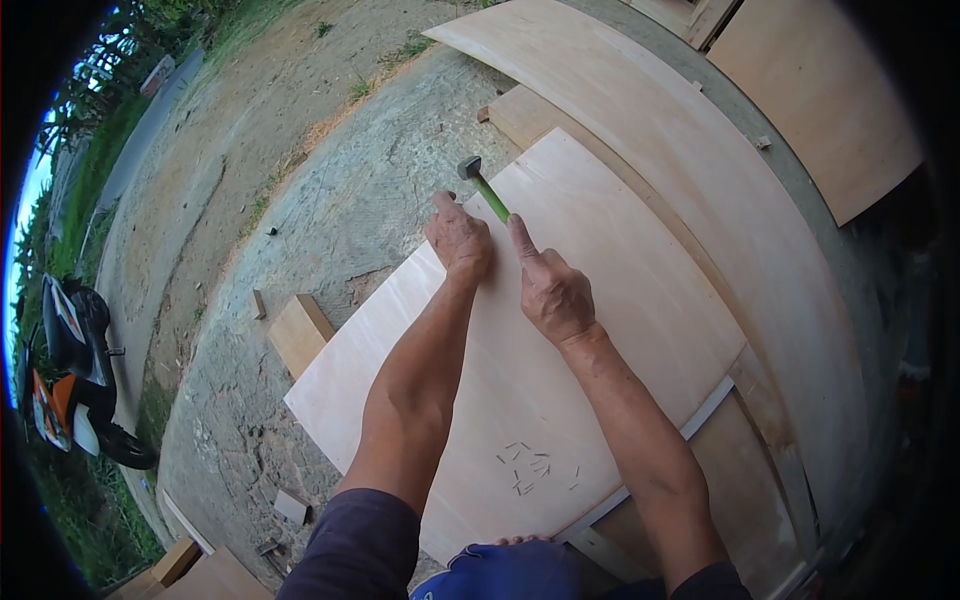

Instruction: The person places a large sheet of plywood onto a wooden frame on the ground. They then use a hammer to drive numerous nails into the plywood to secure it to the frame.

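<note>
My right hand (557, 290) is wrapped round a hammer (489, 196) with a green handle, its index finger stretched along the handle. The dark metal hammer head is raised near the far left edge of a pale plywood panel (620, 300). Close to the hammer head, my left hand (460, 235) rests at that same edge with its fingers curled and pressed together. What they pinch, if anything, is hidden. Several loose nails (530, 467) lie scattered on the near part of the panel.
Larger plywood sheets (800, 330) lie to the right, with another panel (815, 110) at the far right. A wood block (301, 335) sticks out beneath the panel's left edge. Rough concrete (240, 370) surrounds it. A motorcycle (75, 370) is at the far left.
</note>
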The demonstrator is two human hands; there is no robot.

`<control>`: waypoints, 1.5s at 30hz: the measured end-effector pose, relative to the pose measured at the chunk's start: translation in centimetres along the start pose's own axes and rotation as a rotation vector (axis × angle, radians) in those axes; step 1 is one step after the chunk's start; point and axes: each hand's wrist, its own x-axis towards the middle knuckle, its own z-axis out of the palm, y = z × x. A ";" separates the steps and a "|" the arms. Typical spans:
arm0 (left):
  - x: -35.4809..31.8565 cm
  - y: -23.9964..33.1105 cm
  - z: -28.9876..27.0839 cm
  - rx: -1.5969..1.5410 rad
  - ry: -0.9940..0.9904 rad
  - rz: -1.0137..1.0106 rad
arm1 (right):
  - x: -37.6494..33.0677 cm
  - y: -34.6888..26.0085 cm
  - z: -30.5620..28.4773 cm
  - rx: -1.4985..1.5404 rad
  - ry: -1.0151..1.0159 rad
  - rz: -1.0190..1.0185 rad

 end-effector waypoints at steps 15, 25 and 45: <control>0.0 -1.9 0.3 -0.151 0.140 0.125 | -4.3 0.4 -0.8 -0.045 -0.295 0.248; -20.2 -8.9 -10.7 -0.307 -0.343 0.248 | -26.8 2.3 -3.1 0.191 -0.046 0.416; -28.0 -9.8 -14.4 -0.311 -0.314 0.174 | -28.7 1.2 -3.9 0.207 -0.031 0.506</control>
